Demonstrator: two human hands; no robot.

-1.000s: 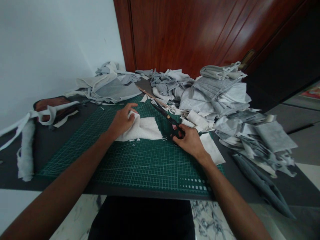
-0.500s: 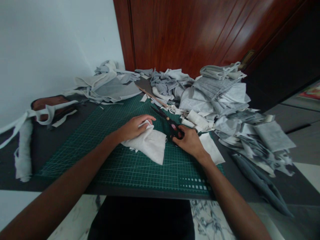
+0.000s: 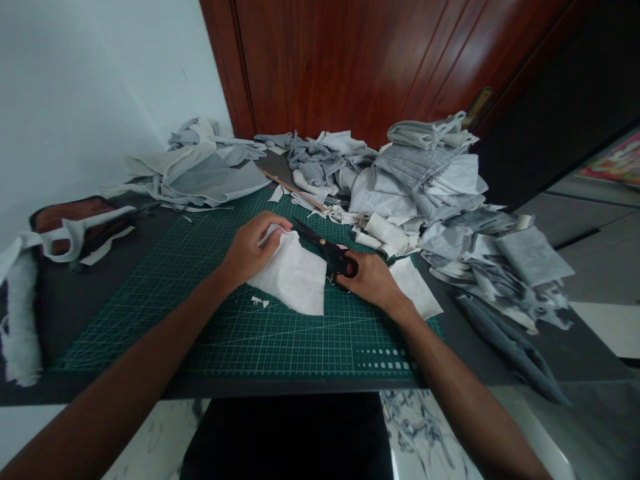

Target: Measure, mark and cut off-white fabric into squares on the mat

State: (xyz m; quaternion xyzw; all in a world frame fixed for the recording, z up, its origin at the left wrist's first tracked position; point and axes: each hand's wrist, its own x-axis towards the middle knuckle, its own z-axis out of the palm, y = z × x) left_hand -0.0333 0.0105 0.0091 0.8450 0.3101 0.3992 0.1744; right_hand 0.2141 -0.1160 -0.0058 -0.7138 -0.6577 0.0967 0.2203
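Note:
My left hand [image 3: 256,248] pinches the upper left edge of a white piece of fabric [image 3: 297,277], which spreads over the green cutting mat [image 3: 300,345]. In my right hand [image 3: 371,279] is a pair of black scissors [image 3: 327,248], gripped by the handles. Their blades point up and left, with the tips close to the fingers of my left hand and the fabric's top edge. A second white fabric piece [image 3: 416,288] lies just beyond my right wrist. Tiny white scraps [image 3: 260,302] rest on the mat below my left hand.
Grey and white fabric is heaped at the right [image 3: 425,175], with more cloth [image 3: 200,170] at the back left. A thin brown stick [image 3: 293,188] lies behind the mat. A rolled white cloth [image 3: 21,313] and a brown pouch [image 3: 65,215] sit at far left.
My left hand has lifted the fabric's upper edge and turned it toward the scissors. The scissor tips are now nearer that edge. The whole view has shifted slightly.

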